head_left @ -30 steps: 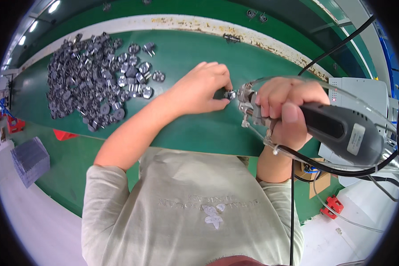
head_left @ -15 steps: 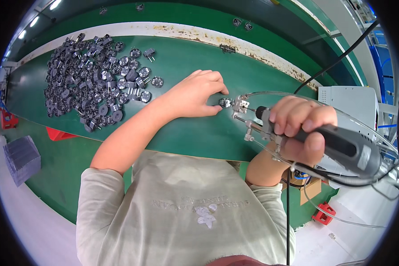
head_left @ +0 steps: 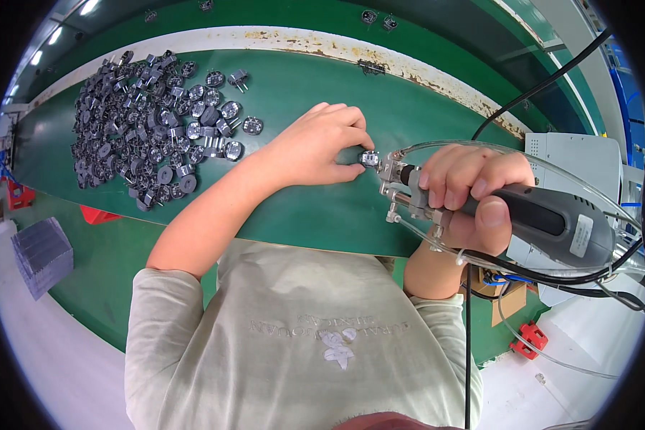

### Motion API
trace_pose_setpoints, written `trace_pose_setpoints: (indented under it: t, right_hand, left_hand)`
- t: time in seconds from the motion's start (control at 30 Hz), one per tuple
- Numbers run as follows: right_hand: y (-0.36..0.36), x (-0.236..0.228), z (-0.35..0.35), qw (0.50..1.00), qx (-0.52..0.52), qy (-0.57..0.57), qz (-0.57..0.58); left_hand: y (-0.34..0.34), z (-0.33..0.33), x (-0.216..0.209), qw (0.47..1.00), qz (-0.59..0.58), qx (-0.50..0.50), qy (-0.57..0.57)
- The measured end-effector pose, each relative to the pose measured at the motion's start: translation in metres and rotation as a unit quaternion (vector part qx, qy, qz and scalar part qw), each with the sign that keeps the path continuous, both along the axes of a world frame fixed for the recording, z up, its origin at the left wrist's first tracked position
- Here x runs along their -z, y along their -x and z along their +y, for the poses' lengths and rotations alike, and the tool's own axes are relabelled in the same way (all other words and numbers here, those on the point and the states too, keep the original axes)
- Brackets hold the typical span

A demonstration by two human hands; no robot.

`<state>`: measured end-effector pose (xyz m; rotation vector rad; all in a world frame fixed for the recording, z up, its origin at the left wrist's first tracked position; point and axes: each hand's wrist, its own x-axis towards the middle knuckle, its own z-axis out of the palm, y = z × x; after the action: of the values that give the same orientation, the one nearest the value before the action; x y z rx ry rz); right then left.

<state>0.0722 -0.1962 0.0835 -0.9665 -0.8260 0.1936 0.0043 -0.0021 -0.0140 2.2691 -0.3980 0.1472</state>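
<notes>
My left hand pinches a small dark round plug part between thumb and fingers, just above the green bench. Wrapped in my right hand is a grey and black electric screwdriver, lying nearly level with its front end to the left. A metal screw-feeding nozzle at the screwdriver's front reaches up to the right side of the plug part. Whether the bit itself touches the part is hidden. Clear tubes and fittings run along the tool.
A large heap of similar dark plug parts, some with metal prongs, covers the left of the green bench. A white machine stands at the right. Black cable hangs at the upper right. Red stool-like pieces stand on the floor.
The screwdriver has moved left, closing the gap between its nozzle and the plug part. My left hand keeps its pinch and has hardly moved.
</notes>
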Motion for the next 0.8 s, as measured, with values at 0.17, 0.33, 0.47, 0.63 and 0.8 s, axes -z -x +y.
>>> trace_pose_setpoints:
  t: [0.17,0.33,0.47,0.63,0.8]
  right_hand:
    - [0.001,-0.001,0.0,1.0,-0.011,-0.003,-0.004]
    - [0.001,0.0,0.001,0.999,-0.017,0.007,-0.028]
    - [0.001,0.001,0.002,0.998,-0.029,0.009,-0.047]
    - [0.003,0.006,0.006,0.996,-0.016,0.039,-0.084]
    - [0.005,-0.006,0.007,0.972,0.015,0.179,-0.15]
  left_hand:
    - [-0.001,-0.001,0.001,1.0,0.0,0.0,-0.007]
    - [0.0,0.0,0.001,1.0,-0.001,0.002,-0.007]
    - [0.001,0.0,0.002,1.0,-0.002,0.002,-0.007]
    - [0.0,-0.001,0.002,1.0,-0.013,0.008,-0.012]
    - [-0.002,-0.001,-0.003,0.997,-0.056,0.016,-0.042]
